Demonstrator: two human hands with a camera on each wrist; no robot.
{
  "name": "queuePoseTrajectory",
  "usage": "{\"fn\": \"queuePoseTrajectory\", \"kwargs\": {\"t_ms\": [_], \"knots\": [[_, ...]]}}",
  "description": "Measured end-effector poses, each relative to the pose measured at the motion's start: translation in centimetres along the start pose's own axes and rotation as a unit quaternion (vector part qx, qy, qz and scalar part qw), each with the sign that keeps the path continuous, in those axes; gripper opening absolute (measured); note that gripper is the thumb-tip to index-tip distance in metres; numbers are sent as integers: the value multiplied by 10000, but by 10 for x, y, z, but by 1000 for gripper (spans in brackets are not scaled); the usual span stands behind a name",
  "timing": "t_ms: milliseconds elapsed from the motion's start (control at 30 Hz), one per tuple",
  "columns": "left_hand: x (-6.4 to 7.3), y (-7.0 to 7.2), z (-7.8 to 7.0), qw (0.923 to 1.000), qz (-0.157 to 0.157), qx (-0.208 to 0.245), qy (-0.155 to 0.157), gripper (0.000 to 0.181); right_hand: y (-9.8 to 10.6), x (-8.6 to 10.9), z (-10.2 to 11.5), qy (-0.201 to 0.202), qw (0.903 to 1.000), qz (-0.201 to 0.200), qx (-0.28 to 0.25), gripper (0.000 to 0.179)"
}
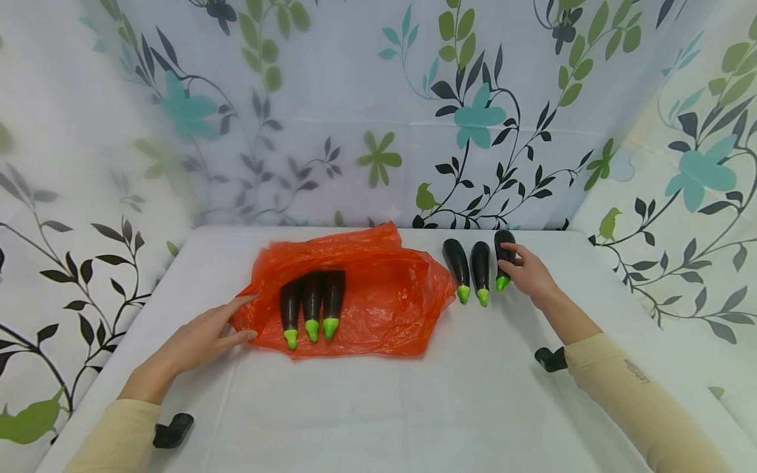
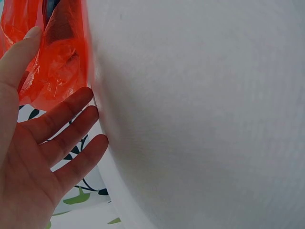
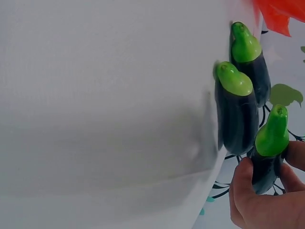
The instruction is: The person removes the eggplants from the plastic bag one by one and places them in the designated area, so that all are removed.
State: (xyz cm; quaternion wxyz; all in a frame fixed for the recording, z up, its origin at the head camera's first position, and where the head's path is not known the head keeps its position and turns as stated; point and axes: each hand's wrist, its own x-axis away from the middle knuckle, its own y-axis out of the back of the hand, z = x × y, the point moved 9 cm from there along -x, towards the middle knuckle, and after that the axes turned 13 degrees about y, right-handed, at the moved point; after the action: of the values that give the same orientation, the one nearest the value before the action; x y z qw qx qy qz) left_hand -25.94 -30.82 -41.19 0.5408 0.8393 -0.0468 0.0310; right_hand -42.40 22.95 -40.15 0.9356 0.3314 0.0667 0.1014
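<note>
My right hand [image 1: 529, 272] pinches a dark eggplant [image 3: 272, 136] with a bright green cap between thumb and fingers, near the table's back right. Two more eggplants, one leaning [image 1: 455, 263] and one nearly upright in view [image 1: 481, 266], lie just left of it. In the middle left, a crinkled red plastic bag [image 1: 384, 309] lies with its mouth toward me. Three eggplants [image 1: 311, 302] rest inside, green caps toward me and their far ends hidden under the bag's upper layer. My left hand [image 1: 204, 335] touches the bag's left edge, its fingers spread and fairly straight.
A white cloth covers the table [image 1: 367, 414]. Behind it and at both sides hang curtains [image 1: 331, 85] printed with leaves and flowers. Black wrist-worn pieces show beside the left sleeve [image 1: 121, 433] and the right sleeve [image 1: 639, 401].
</note>
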Motion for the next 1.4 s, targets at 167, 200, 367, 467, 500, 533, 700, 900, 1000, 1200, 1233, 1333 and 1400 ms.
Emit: {"fn": "queuePoseTrajectory", "kwargs": {"t_ms": [167,200,367,467,500,533,700,900,1000,1200,1233,1333,1400], "knots": [[0,0,0,10000,-11,-7,-8,74,-6,-3,-9,-46,9998,168,87,57],[0,1,0,10000,-16,-12,-14,74,-7,-3,-11,-77,9997,201,89,57],[1,1,-1,10000,-23,-10,-21,74,-12,-5,-18,-205,9993,301,81,57],[1,1,-1,10000,-37,-28,-16,74,-13,-6,-20,-208,9992,338,109,57],[1,1,0,10000,-38,-32,-14,74,-14,-6,-21,-210,9991,359,127,57],[1,1,0,10000,-40,-32,-12,74,-14,-7,-22,-210,9989,382,146,57],[1,1,0,10000,-44,-50,9,74,-17,-7,-27,-279,9981,493,236,58],[1,1,1,10000,-27,-55,19,74,-19,-7,-27,-272,9978,546,265,57],[1,0,0,10000,-23,-59,11,75,-19,-6,-26,-247,9977,562,279,57],[1,1,-1,10000,-40,-45,-17,74,-18,-4,-24,-141,9981,507,319,57],[1,1,-2,10000,-40,-45,-17,74,-18,-4,-23,-126,9983,488,310,57],[1,1,-1,10000,-34,-42,-1,74,-19,-4,-21,-60,9982,491,330,58],[1,1,-1,10000,-27,-48,21,74,-19,-4,-21,-43,9982,483,345,58]]}}
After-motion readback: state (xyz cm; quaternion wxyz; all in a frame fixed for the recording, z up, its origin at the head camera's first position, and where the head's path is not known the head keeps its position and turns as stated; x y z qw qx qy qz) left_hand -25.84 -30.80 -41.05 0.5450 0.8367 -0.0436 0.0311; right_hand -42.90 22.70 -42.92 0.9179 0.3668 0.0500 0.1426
